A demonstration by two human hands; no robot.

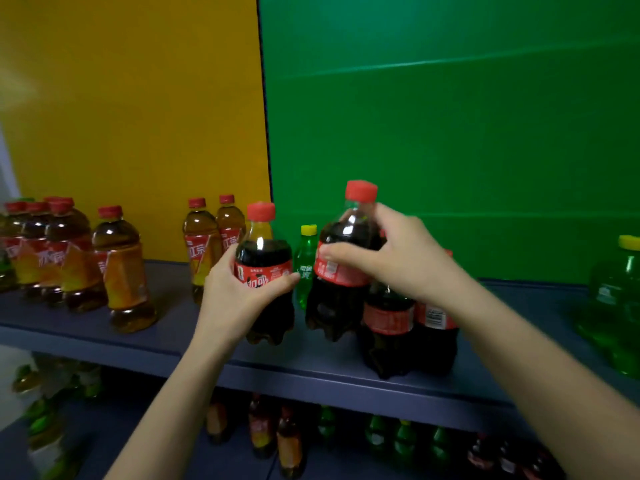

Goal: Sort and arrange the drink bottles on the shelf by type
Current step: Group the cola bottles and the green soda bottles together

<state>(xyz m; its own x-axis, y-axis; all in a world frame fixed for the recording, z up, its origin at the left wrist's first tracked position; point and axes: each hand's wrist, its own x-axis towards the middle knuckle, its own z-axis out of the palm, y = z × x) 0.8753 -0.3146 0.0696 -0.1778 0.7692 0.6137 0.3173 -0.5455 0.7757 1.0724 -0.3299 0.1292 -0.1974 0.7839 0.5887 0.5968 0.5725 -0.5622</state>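
Gripping cola bottle round label with left hand; right hand gripping second cola bottle by shoulder, tilted. Both at shelf middle, green bottle sitting between them.

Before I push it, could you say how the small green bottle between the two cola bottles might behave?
The green bottle looks slim and tall, so a push near its yellow cap would probably tip it. Pushed low, its smooth plastic would likely slide along the flat shelf.
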